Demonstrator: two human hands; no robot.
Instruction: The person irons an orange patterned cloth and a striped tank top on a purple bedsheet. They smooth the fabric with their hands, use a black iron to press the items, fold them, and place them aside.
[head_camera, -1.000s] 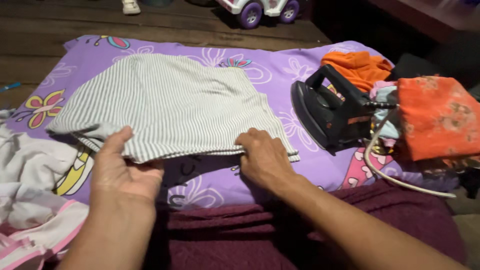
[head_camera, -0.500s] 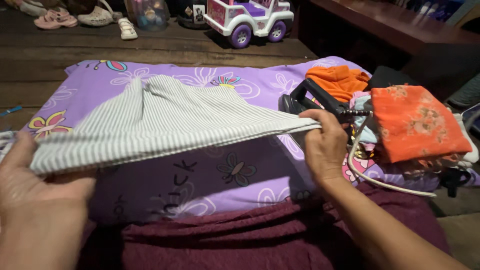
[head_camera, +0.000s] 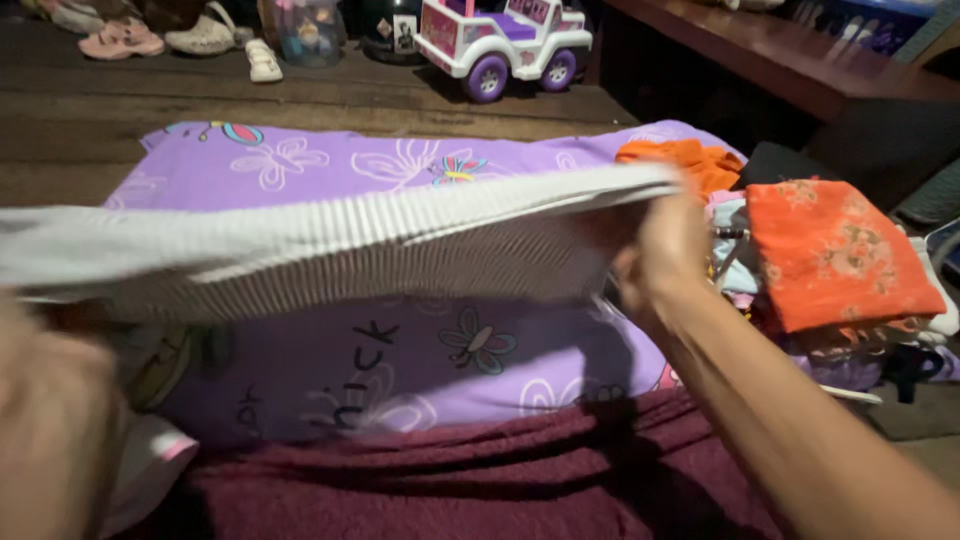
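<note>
Both hands, left hand (head_camera: 50, 420) (blurred, lower left) and right hand (head_camera: 662, 250), are gripping a grey-and-white striped cloth garment (head_camera: 330, 245), fingers closed, stretching it mid-frame above a purple butterfly-print sheet (head_camera: 300, 165).

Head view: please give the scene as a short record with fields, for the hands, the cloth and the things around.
left hand: blurred, at the left end of the striped cloth
right hand: grips the cloth's right end
striped cloth: lifted, stretched between both hands
below: purple sheet with butterflies
right side: orange clothes in a pile
behind: toy car, shoes on the floor
</note>
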